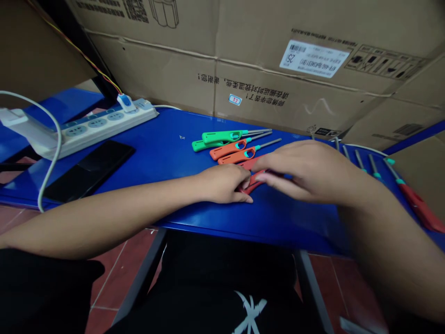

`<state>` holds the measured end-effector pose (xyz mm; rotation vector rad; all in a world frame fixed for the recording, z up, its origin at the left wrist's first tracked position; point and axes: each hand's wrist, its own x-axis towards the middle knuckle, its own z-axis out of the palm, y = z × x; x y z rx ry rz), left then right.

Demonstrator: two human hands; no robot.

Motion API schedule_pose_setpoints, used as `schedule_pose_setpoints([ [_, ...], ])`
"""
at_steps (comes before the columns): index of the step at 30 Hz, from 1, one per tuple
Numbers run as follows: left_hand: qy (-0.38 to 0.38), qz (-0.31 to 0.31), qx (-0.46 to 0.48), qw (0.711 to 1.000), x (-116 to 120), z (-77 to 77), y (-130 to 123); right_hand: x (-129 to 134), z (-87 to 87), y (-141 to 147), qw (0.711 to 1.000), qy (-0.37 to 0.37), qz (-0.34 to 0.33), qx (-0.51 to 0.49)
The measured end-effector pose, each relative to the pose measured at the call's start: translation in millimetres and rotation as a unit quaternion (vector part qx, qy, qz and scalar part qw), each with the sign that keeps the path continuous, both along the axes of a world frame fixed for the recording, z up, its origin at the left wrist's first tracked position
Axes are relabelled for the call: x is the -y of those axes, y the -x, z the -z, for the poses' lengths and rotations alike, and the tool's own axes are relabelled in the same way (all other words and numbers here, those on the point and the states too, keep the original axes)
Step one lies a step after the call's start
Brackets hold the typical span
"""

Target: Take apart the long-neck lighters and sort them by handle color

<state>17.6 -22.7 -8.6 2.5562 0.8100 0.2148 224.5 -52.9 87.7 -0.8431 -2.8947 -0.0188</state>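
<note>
Our hands are together over a red utility lighter (pixel 252 182), which lies low on the blue worktop (pixel 167 153), just in front of the other lighters. Our left hand (pixel 220 184) curls over it from the left, while our right hand (pixel 306 171), somewhat blurred, closes on it from the right, with the fingertips of both nearly meeting.

Just beyond lie two orange lighters (pixel 232 153) with teal trim, and behind them two green lighters (pixel 222 138), all side by side with their metal rods pointing right. Further right, a row of thin metal lighter rods (pixel 365 162) with teal collars runs toward a red lighter body (pixel 420 206) at the worktop's edge.

To our left sit a black phone (pixel 88 171) and a white power strip (pixel 93 127). Large cardboard boxes (pixel 278 60) stand behind the worktop.
</note>
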Motion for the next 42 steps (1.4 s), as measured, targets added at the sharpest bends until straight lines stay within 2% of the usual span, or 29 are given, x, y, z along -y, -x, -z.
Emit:
schedule_pose_setpoints([
  [2, 0.023, 0.005, 0.017, 1.000, -1, -3.7, 3, -4, 10.2, -15, 0.992, -0.039, 0.049, -0.108],
  [5, 0.037, 0.016, 0.039, 0.998, -1, -5.6, 8, -17, 28.7, -35, 0.959, -0.068, 0.148, -0.231],
  [8, 0.003, 0.035, 0.044, 0.998, 0, -5.1, 10, -27, 42.0, -47, 0.969, -0.037, 0.165, -0.178],
  [10, -0.023, 0.046, 0.039, 0.998, 0, -4.5, 9, -31, 44.9, -50, 0.972, -0.031, 0.177, -0.150],
  [15, -0.066, 0.051, 0.033, 0.996, 0, -1.9, 9, -33, 44.9, -55, 0.952, -0.071, 0.237, -0.182],
  [21, -0.163, 0.101, 0.007, 0.981, 0, -0.4, 9, -38, 54.5, -53, 0.964, -0.054, 0.233, -0.115],
  [27, -0.236, 0.090, -0.060, 0.966, 2, 0.7, 5, -29, 53.1, -40, 0.967, -0.083, 0.232, -0.069],
  [33, -0.330, 0.099, -0.105, 0.933, 1, 4.5, -2, -30, 54.0, -39, 0.967, -0.086, 0.230, -0.070],
  [37, -0.345, 0.135, -0.129, 0.920, -3, 0.9, -7, -31, 54.6, -40, 0.968, -0.080, 0.230, -0.068],
  [42, -0.324, 0.144, -0.181, 0.917, -13, -7.0, -12, -29, 52.8, -39, 0.968, -0.076, 0.234, -0.056],
])
